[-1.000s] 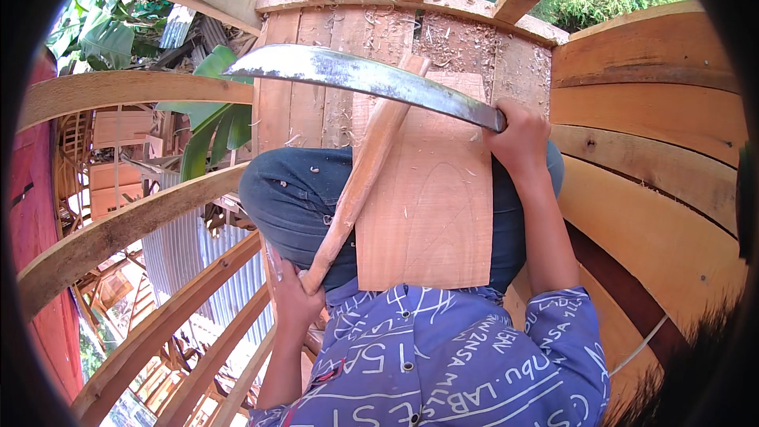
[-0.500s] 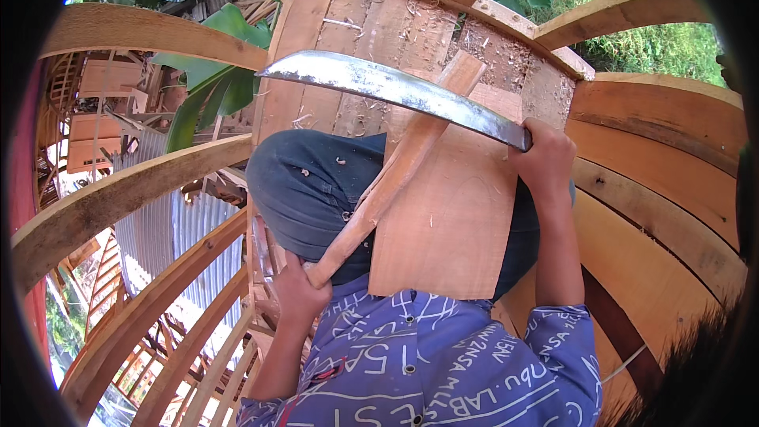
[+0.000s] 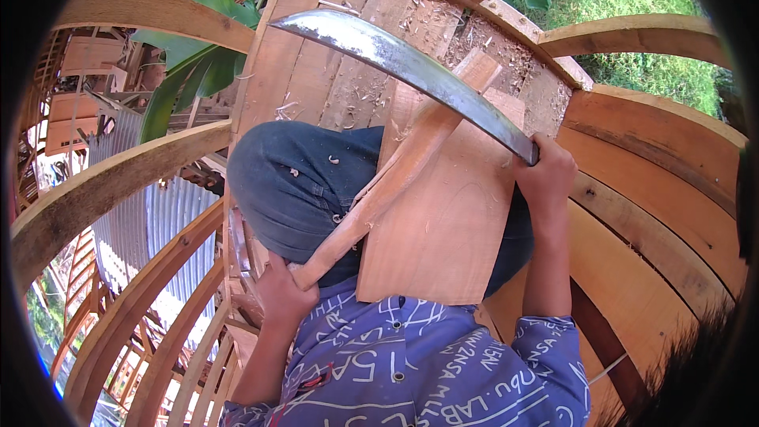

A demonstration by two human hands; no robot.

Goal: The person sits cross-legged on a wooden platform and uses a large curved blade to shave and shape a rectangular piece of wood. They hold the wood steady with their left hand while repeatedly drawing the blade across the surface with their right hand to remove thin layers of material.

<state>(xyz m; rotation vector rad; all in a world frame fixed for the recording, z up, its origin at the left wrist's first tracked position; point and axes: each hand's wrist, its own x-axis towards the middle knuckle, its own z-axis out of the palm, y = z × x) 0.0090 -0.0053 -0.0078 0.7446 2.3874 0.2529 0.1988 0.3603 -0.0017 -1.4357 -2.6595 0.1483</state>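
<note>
Blade over stick, both hands full

Right hand (image 3: 545, 178) is wrapped around the handle end of a long curved blade (image 3: 403, 63), which runs up and to the left, crossing over the top of the stick (image 3: 395, 178). Left hand (image 3: 285, 296) grips the stick's lower end, so its long axis slants up-right toward the blade. Stick lies on a flat board (image 3: 451, 221) resting across the lap. All around are curved wooden ribs (image 3: 118, 190) and planks, grass beyond.

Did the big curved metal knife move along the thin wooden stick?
Yes. The curved metal blade, in the right hand, now crosses the thin wooden stick nearer its far tip, farther from the left hand.
</note>
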